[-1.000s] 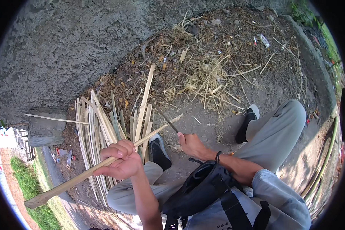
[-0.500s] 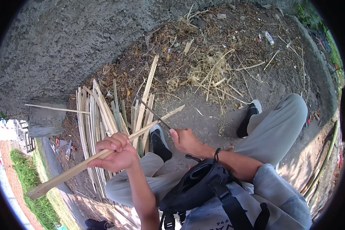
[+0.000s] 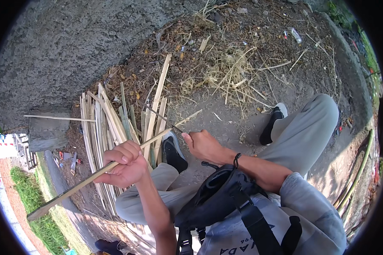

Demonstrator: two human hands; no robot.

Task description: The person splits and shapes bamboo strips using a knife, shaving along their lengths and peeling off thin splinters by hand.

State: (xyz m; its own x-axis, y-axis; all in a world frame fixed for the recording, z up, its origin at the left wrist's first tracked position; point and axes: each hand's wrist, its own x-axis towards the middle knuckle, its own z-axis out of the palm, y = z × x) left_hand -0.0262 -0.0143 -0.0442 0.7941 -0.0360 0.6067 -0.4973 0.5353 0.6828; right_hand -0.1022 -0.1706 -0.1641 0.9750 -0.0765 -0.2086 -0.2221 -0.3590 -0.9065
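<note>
My left hand (image 3: 127,166) is closed around a long, pale bamboo strip (image 3: 78,187). The strip slants from the lower left up to a thin, frayed tip near the middle, its narrow dark edge showing. My right hand (image 3: 203,145) grips a knife (image 3: 161,115) with a slim dark blade; its handle is mostly hidden in my fist. The blade crosses the strip near its frayed end and points up and left. Beyond my left hand, a pile of split bamboo strips (image 3: 89,140) lies on the ground.
Shavings (image 3: 232,72) and dry leaves cover the soil ahead, below a rough grey wall (image 3: 72,51). A handsaw (image 3: 73,163) lies at the left by a stone block (image 3: 49,134). A black bag (image 3: 212,191) hangs at my waist, between my bent legs.
My left hand has turned the strip, so its narrow edge shows instead of the broad face. The knife has shifted slightly along with my right hand. The whole view has moved a little.
</note>
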